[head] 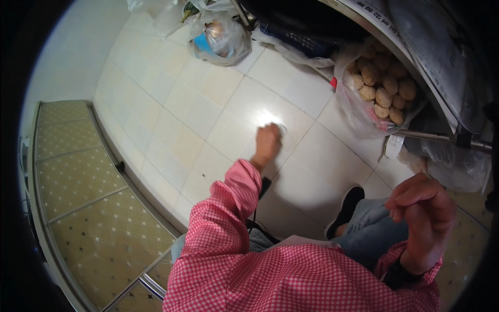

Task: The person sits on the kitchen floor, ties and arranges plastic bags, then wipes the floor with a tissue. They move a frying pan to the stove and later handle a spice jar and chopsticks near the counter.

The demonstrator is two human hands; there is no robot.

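Note:
My left hand (268,142) reaches out over the tiled floor (218,113), its fingers curled into a loose fist. Bright glare lies on the tiles just beyond the knuckles. A faint pale edge shows beside the fingers, and I cannot tell whether something is in the hand. At the right, my right hand (425,214) is raised above my bent knee. Its fingers are bent and the thumb stands a little away, with nothing seen between them. A plastic bag of potatoes (384,95) lies beyond the right hand, under a rack.
Cabinets with patterned doors (85,187) run along the left. A knotted plastic bag (222,39) with something blue inside stands at the back, near a dark blue plastic crate (300,41). The metal rack's rail (436,134) juts in at the right, above more plastic bags (456,165).

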